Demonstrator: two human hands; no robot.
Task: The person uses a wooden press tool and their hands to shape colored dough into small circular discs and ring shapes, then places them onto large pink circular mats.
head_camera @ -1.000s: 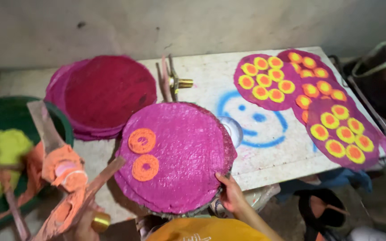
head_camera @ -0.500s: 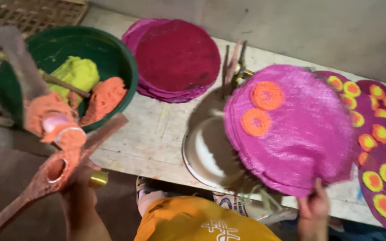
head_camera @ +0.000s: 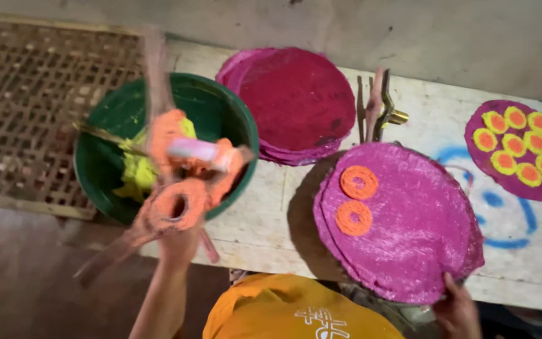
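Both hands were busy: the left hand point(head_camera: 180, 242) gripped an orange-caked press tool point(head_camera: 180, 188) over the green bowl point(head_camera: 105, 135), and the right hand point(head_camera: 456, 307) pinched the near edge of the magenta disc point(head_camera: 409, 220) on the worktop point(head_camera: 283, 201). That disc bore two orange rings point(head_camera: 359, 182) — the decorated disc point(head_camera: 519, 150) at the right showed about seven yellow-and-orange rounds, and one dark-red stack point(head_camera: 296, 100) lay behind. Compared with half a second earlier, the tool had swung up over the bowl — blurred — while the ring count stayed at two.

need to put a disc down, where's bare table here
Bare tabletop runs between the green bowl and the tilted magenta disc, below the dark pink stack. Another patch lies right of the disc, over the blue drawing. Far right is crowded with decorated discs.
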